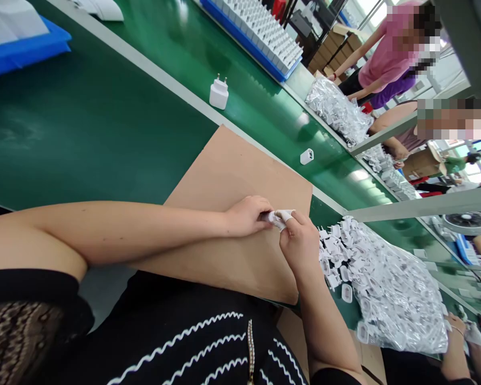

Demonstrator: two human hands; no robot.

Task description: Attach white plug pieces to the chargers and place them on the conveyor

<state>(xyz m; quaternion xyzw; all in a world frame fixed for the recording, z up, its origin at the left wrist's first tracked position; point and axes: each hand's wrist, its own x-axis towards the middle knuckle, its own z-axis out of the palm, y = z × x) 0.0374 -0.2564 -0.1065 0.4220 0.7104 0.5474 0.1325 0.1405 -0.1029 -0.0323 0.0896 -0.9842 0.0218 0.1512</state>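
Note:
My left hand [246, 215] and my right hand [300, 240] meet over a brown cardboard sheet [232, 176] on the green table. Together they pinch one small white charger part [279, 217] between their fingertips; most of it is hidden by my fingers. My right thumb wears a white finger cover. A large heap of white charger parts in clear film [385, 289] lies just right of my right hand.
A white plug charger [218, 93] stands upright on the green belt, and a small white charger block [307, 156] lies farther right. A blue tray of white chargers [260, 32] and a bagged pile [336, 109] sit beyond. Other people work at the far right.

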